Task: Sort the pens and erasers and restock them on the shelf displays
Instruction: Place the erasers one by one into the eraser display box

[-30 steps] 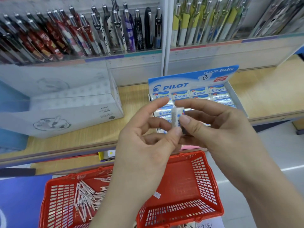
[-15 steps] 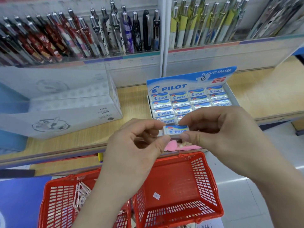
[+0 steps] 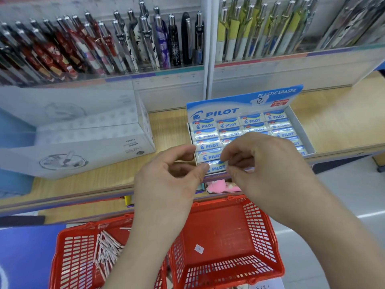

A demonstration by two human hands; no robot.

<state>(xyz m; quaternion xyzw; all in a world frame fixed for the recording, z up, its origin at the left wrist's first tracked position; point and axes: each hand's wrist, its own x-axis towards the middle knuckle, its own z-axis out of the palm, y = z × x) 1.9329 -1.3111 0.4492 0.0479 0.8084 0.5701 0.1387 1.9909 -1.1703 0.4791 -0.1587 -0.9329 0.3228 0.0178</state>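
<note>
Lowered from before, the eraser (image 3: 216,166) now lies in the display box (image 3: 300,132), front row. Fingers of the right hand (image 3: 268,170) pinch one end; the curled thumb of the left hand (image 3: 166,182) presses the other.

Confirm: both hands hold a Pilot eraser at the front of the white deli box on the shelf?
Wrong box. The head view shows the left hand and right hand holding the Pilot eraser at the front of the blue Pilot display box on the shelf; the white deli box sits apart to its left.
</note>
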